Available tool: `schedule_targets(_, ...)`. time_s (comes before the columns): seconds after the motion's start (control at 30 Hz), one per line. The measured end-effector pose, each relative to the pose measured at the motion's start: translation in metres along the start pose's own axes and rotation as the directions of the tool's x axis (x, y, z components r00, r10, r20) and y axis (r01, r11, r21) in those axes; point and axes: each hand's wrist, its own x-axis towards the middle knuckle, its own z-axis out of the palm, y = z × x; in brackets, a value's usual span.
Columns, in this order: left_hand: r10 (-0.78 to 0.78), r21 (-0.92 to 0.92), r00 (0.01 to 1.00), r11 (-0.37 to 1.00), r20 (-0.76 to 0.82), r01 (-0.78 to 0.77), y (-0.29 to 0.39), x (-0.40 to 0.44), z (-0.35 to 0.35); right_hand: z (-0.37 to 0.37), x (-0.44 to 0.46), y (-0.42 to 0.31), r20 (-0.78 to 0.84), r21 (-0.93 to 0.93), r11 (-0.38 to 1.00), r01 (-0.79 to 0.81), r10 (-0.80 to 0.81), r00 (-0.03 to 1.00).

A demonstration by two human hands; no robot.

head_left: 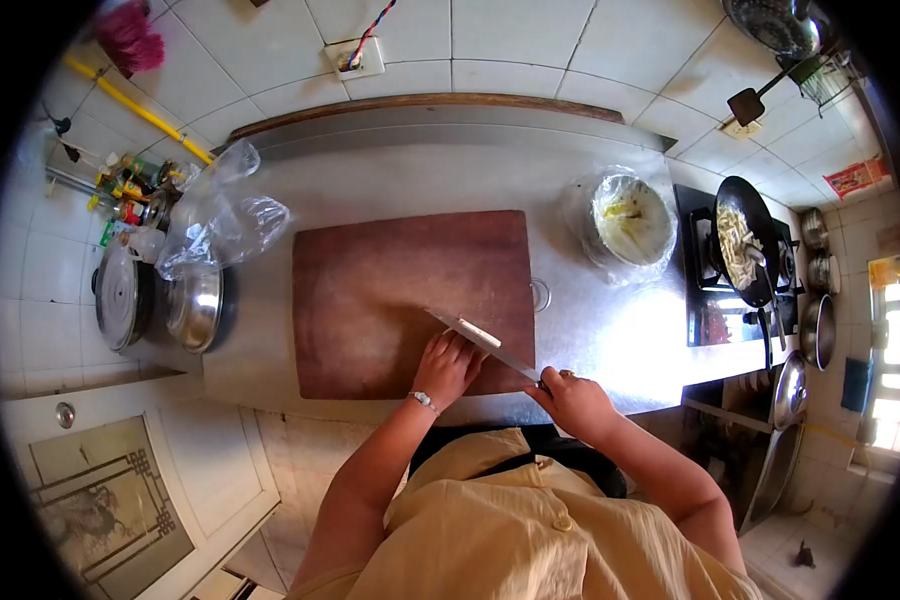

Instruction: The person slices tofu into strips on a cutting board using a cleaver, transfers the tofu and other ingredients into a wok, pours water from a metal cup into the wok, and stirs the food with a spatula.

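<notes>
A long knife (505, 354) lies at a slant over the front right part of a reddish-brown cutting board (400, 270). My right hand (570, 400) is closed round its handle, near the board's front right corner. A pale, elongated piece (478, 333) shows along the blade's upper side. Just left of the blade, my left hand (447, 368) rests on the board with its fingers bent together near the knife. Whatever is under those fingertips is hidden.
A plastic-lined bowl (630, 222) stands right of the board. Farther right, a black wok (745, 240) with pale strips sits on the stove (700, 270). Clear plastic bags (215, 220), a steel bowl (195, 305) and a lidded pot (120, 295) are at the left.
</notes>
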Motion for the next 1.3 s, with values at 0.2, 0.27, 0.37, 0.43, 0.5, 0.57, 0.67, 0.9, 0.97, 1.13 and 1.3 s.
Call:
schedule_targets(0.2, -0.015, -0.015, 1.000, 1.000, -0.003, 0.015, -0.002, 0.002, 0.001, -0.034, 0.000, -0.003, 0.161, -0.028, 0.999, -0.040, 0.044, 0.986)
schedule_targets(0.27, -0.024, -0.014, 1.000, 1.000, 0.009, 0.024, -0.003, 0.004, 0.000, -0.032, 0.007, -0.002, 0.168, -0.018, 0.999, -0.047, 0.049, 0.985)
schedule_targets(0.37, -0.007, -0.045, 1.000, 0.999, 0.020, 0.008, -0.005, 0.003, -0.001, -0.008, 0.030, 0.000, 0.146, -0.011, 0.998, -0.060, 0.061, 0.987)
schedule_targets(0.43, -0.024, -0.034, 0.998, 0.999, 0.050, 0.026, -0.009, 0.000, 0.003, 0.006, 0.040, -0.004, 0.097, -0.016, 0.998, -0.056, 0.057, 0.994)
schedule_targets(0.5, -0.039, -0.025, 0.996, 0.999, 0.078, 0.041, -0.015, 0.008, 0.002, 0.011, 0.049, -0.010, 0.081, -0.080, 0.995, -0.057, 0.064, 0.995)
schedule_targets(0.57, -0.031, 0.030, 0.999, 0.999, 0.038, 0.030, -0.026, 0.020, -0.001, 0.027, 0.074, -0.006, 0.019, -0.033, 0.999, -0.010, 0.010, 1.000)
schedule_targets(0.67, -0.070, 0.010, 0.997, 0.997, -0.011, 0.070, -0.028, 0.028, -0.002, 0.031, 0.103, -0.004, -0.102, 0.040, 0.997, 0.070, -0.065, 0.993)
schedule_targets(0.9, -0.063, 0.038, 0.995, 0.997, -0.073, 0.066, -0.035, 0.030, 0.001, 0.010, 0.072, 0.016, 0.092, 0.010, 0.994, -0.113, 0.111, 0.990)
schedule_targets(0.97, -0.049, 0.042, 0.996, 0.998, -0.078, 0.053, -0.036, 0.027, 0.000, 0.015, 0.084, 0.016, 0.021, 0.030, 0.998, -0.052, 0.051, 0.998)
schedule_targets(1.13, -0.073, -0.007, 0.989, 0.997, -0.126, 0.072, -0.034, 0.028, -0.004, -0.003, 0.088, -0.010, -0.061, -0.034, 0.994, 0.105, -0.107, 0.992)
schedule_targets(1.3, -0.067, -0.007, 0.989, 0.998, -0.129, 0.066, -0.039, 0.029, -0.004, -0.023, 0.062, -0.017, 0.102, -0.238, 0.959, 0.157, -0.136, 0.985)
